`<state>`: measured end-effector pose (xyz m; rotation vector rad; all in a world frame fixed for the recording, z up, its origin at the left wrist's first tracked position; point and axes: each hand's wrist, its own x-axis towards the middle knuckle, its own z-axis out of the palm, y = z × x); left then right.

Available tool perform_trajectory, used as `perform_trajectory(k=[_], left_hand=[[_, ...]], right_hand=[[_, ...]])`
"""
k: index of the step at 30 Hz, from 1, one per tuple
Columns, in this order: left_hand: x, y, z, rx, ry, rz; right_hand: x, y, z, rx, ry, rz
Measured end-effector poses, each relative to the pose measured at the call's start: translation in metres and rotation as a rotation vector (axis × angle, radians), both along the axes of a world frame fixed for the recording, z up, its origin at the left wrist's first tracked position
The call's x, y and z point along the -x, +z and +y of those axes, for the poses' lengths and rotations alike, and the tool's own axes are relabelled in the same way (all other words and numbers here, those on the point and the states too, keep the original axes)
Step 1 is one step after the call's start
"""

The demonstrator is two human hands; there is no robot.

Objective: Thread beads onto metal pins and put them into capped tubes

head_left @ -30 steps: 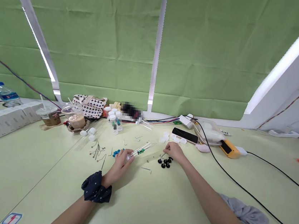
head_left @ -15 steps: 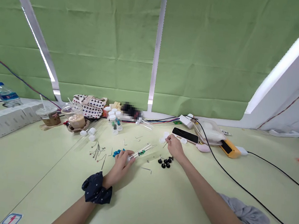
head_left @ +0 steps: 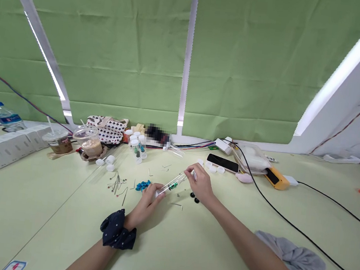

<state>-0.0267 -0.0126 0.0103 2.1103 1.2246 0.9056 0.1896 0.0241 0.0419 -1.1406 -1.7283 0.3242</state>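
My left hand (head_left: 148, 200) grips the lower end of a clear plastic tube (head_left: 172, 183) that holds small green pieces. The tube slants up to the right. My right hand (head_left: 199, 184) is pinched at the tube's upper open end, with something small and pale between its fingertips that I cannot make out. A dark scrunchie (head_left: 117, 234) sits on my left wrist. Small black parts (head_left: 195, 197) lie just under my right hand. Blue parts (head_left: 142, 185) lie beside my left hand. Thin metal pins (head_left: 118, 186) are scattered to the left.
White caps (head_left: 215, 169), a phone (head_left: 222, 163), a yellow device (head_left: 274, 178) and a black cable (head_left: 289, 225) lie to the right. Capped vials (head_left: 137, 144), drink cups (head_left: 91, 144), a patterned pouch (head_left: 109, 126) and white boxes (head_left: 3, 146) stand at the left. Grey cloth (head_left: 298, 261) lies by my right arm.
My right hand left the black parts, reached toward the white caps, then came back left to the tube's open end. My left hand tilted the tube up slightly.
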Motion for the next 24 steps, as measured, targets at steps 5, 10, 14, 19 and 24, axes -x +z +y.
perform_trajectory(k=[5,10,14,19,24], left_hand=[[-0.001,0.001,-0.001,0.046,-0.012,-0.071],[-0.001,0.003,-0.004,0.052,-0.048,-0.064],[-0.003,0.004,-0.007,0.037,-0.055,-0.012],[-0.007,0.001,-0.010,0.019,-0.039,-0.010],[-0.012,-0.003,-0.015,0.007,-0.021,-0.015]], right_hand=[[-0.006,0.010,0.003,0.035,0.069,0.133],[-0.012,0.008,0.007,0.224,0.094,0.201],[-0.001,0.004,0.001,0.143,0.169,0.118],[0.011,0.000,-0.009,-0.058,0.040,0.029],[0.013,-0.005,-0.010,-0.107,-0.032,0.039]])
